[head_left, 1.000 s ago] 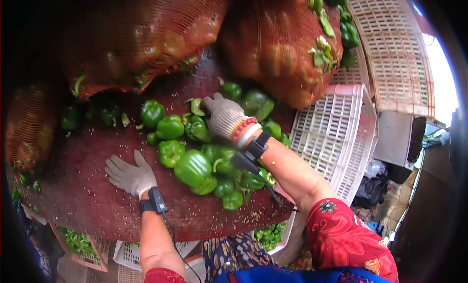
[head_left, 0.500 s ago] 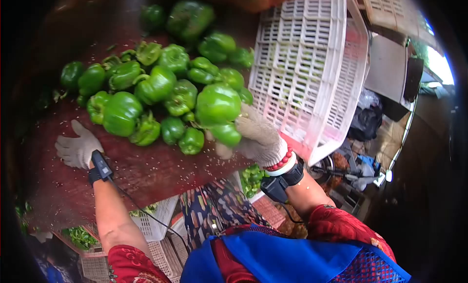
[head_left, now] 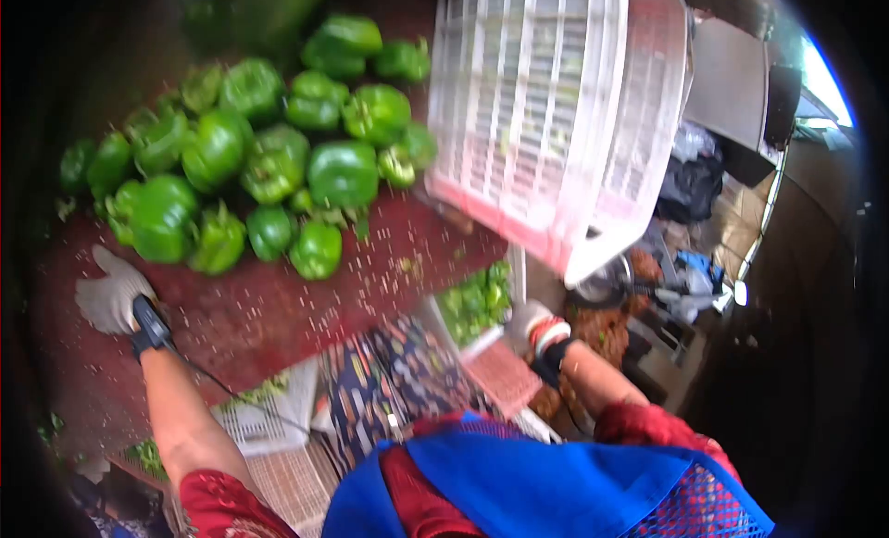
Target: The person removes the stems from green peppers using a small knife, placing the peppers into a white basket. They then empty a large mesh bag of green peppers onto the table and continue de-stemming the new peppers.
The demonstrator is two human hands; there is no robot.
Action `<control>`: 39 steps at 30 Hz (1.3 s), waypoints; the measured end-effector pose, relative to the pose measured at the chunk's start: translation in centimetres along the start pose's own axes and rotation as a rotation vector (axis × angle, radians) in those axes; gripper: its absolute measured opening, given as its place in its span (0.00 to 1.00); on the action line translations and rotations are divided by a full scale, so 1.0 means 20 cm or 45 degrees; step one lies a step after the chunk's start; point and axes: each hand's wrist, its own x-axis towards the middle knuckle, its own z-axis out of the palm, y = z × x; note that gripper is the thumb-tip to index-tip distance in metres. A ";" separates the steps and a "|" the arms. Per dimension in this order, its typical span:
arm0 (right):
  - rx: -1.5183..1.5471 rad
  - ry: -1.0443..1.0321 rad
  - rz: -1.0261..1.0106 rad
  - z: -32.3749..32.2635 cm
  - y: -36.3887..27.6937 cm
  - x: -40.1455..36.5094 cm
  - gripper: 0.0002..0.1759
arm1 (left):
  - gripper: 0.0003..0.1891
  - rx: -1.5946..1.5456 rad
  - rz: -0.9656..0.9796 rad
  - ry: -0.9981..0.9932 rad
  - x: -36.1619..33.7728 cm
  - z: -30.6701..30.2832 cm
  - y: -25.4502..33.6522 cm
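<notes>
My left hand point(head_left: 116, 293), in a pale knit glove, rests on the red tabletop point(head_left: 306, 306) with its fingers spread, holding nothing. Just beyond it lies a pile of green bell peppers point(head_left: 164, 218). My right hand point(head_left: 535, 321), gloved too, is low beyond the table's near edge, beside a white crate point(head_left: 519, 283) with green pepper pieces point(head_left: 477, 302) in it. Its fingers are blurred and partly turned from view, so I cannot make out a grip or anything in it. Small pale seeds are scattered over the tabletop.
A large white plastic crate point(head_left: 579, 205) stands tilted on its side at the right of the table. Lower crates point(head_left: 287, 487) sit under the near edge. A black bag point(head_left: 690, 186) and clutter lie further right. A cable runs from my left wrist device point(head_left: 151, 323).
My right hand has left the peppers and dropped down to the right, past the table edge. The large pepper beside it is gone from the pile's right end. My left hand stays flat.
</notes>
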 end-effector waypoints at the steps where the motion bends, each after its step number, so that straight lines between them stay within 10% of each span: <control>1: 0.111 0.229 -0.090 -0.02 -0.06 -0.03 0.22 | 0.42 -0.006 0.050 0.044 0.01 0.00 -0.01; 6: 1.205 0.880 -0.528 -0.84 -0.69 -0.38 0.27 | 0.38 0.059 0.012 0.009 -0.03 -0.07 0.03; 8: 1.248 1.326 -0.734 -1.22 -0.88 -0.64 0.31 | 0.37 0.036 -0.010 0.092 -0.06 0.00 0.01; 10: 0.788 2.416 -0.954 -1.64 -0.94 -0.66 0.36 | 0.37 -0.031 -0.002 0.143 -0.07 0.02 0.00; 14: 0.663 3.251 -0.669 -2.56 -0.70 -0.72 0.42 | 0.35 -0.022 0.035 0.284 -0.07 0.02 0.00; 20: 0.573 2.634 -0.177 -3.38 -0.14 -0.90 0.33 | 0.35 -0.012 -0.009 0.220 -0.07 0.03 0.01; 26: 0.243 2.810 -0.523 -3.36 -0.42 -0.92 0.34 | 0.36 0.044 -0.065 0.042 -0.07 0.01 0.02; 28: 0.381 2.607 -0.213 -3.23 -0.63 -0.85 0.41 | 0.35 0.038 -0.060 0.032 -0.06 -0.04 0.04; 30: 0.313 2.200 -0.594 -3.17 -0.62 -0.90 0.44 | 0.36 0.009 -0.066 0.013 -0.05 -0.03 0.04; 36: 0.112 2.891 -0.560 -2.78 -0.77 -0.60 0.28 | 0.36 -0.028 -0.055 0.023 -0.06 -0.03 0.04; 39: 0.691 2.968 -0.983 -2.92 -0.76 -0.67 0.18 | 0.36 -0.044 -0.044 0.085 -0.06 0.00 0.02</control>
